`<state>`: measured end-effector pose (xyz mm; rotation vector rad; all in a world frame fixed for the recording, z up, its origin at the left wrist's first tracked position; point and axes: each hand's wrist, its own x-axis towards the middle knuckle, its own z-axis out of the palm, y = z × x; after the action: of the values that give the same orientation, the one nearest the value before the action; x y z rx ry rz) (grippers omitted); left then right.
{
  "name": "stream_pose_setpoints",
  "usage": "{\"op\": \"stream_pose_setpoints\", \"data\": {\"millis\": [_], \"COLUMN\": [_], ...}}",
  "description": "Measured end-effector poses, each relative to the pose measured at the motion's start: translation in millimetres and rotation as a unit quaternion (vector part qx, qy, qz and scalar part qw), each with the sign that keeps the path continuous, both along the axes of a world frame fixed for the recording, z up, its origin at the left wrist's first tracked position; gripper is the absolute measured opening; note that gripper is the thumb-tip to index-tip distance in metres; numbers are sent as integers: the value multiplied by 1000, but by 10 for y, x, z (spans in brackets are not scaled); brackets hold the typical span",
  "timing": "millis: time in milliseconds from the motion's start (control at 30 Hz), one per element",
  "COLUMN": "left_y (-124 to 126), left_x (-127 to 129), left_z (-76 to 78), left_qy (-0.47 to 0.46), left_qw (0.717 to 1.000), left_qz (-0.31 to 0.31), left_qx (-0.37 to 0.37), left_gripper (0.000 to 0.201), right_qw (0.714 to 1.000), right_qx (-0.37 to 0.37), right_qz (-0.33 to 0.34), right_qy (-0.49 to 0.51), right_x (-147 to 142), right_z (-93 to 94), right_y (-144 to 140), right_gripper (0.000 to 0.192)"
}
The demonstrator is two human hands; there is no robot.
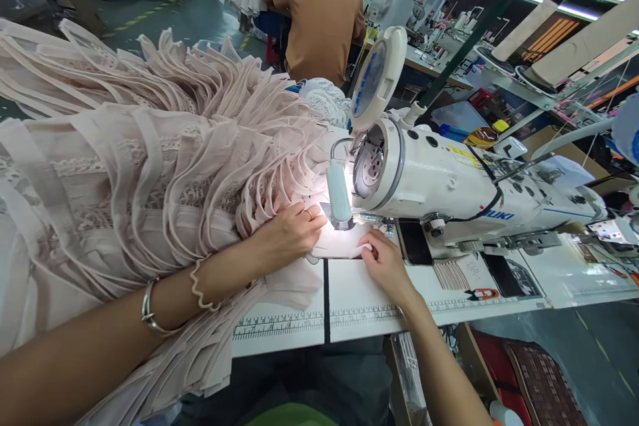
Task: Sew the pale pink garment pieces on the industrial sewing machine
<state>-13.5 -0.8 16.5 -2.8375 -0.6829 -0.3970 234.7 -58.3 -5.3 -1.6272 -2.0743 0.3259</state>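
A white sewing machine point(424, 173) stands before me, its lamp point(339, 194) lighting the needle area. Beneath the lamp lies a pale pink piece of fabric point(342, 243). My left hand point(292, 229), with a ring on one finger, is closed on the fabric's left side, beside the lit spot. My right hand point(384, 263) pinches the fabric's right edge between thumb and fingers, just in front of the presser area. A large heap of pale pink lace-trimmed garment pieces point(164, 166) spreads to the left, under and behind my left forearm. The needle itself is hidden behind the lamp.
A ruler strip point(284, 326) runs along the table's front edge. Orange-handled thread snips point(482, 294) and a dark phone-like slab point(415, 243) lie to the right. Thread cones point(524, 30) stand on a rack. A co-worker in a brown shirt point(319, 13) sits ahead.
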Motion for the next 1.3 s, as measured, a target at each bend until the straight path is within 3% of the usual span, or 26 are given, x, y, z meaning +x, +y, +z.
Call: {"op": "stream_pose_setpoints", "data": {"millis": [100, 233, 300, 400, 500, 600, 667, 767, 867, 967, 1133, 1300], "left_y": [-50, -197, -228, -127, 90, 194, 100, -229, -507, -527, -329, -356], "left_x": [-47, -106, -98, -42, 15, 87, 184, 396, 558, 554, 376, 369], "left_z": [-72, -182, -170, -86, -39, -109, -199, -315, -346, -300, -263, -368], "left_qy": [48, 53, 51, 51, 35, 25, 43, 50, 44, 64, 70, 64], "left_qw": [998, 994, 992, 991, 996, 999, 998, 991, 992, 995, 991, 993], "left_qz": [10, 84, 106, 119, 85, 18, -17, -77, -46, 15, 49, 53], "left_qx": [-34, -45, -48, -35, 7, 30, 47, 102, 105, 77, 99, 84], "left_gripper": [24, 30, 34, 20, 19, 21, 24, 29, 30, 26, 24, 30], "right_qw": [998, 981, 972, 968, 968, 973, 975, 975, 969, 961, 956, 956], "right_qx": [24, 111, 137, 156, 165, 163, 166, 175, 192, 203, 136, -19], "right_qz": [-8, -42, -31, 13, 42, 30, 4, -19, -21, -16, -26, -53], "right_qy": [-50, -153, -186, -197, -184, -162, -145, -135, -151, -184, -260, -288], "right_x": [-4, -68, -131, -228, -254, -180, -114, -72, -119, -181, -187, -244], "right_z": [-85, -174, -183, -182, -197, -229, -255, -291, -301, -264, -126, -7], "right_y": [118, 165, 113, -10, -95, -93, -58, 3, 29, 9, 2, 180], "right_gripper": [19, 24, 25, 19, 16, 24, 26, 23, 21, 22, 29, 20]}}
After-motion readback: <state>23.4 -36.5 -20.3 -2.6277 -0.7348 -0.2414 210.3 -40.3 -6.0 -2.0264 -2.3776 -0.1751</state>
